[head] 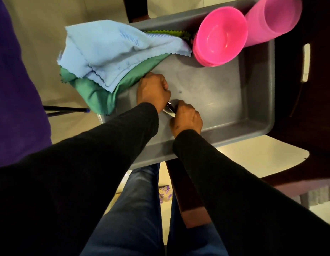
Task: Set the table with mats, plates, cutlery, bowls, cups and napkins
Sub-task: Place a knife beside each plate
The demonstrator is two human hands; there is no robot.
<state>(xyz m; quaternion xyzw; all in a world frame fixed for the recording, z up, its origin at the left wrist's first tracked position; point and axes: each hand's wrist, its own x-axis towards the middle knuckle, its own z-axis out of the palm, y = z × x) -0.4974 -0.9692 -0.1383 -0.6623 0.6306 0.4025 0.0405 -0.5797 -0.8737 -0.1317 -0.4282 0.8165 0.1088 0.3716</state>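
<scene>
Gripping: both hands, left hand (pixel 153 89) and right hand (pixel 186 117), fingers curled round metal cutlery (pixel 169 109)
Place: grey tub (pixel 260 115), near edge
Writing: none readable

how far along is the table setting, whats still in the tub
Done: no table shows, so cannot tell; the grey tub holds no plates or mats in view. In hand: both the left hand and right hand grip metal cutlery over the tub floor. Left: the stacked pink bowls, pink cups and the blue and green napkins draped over the rim.
</scene>
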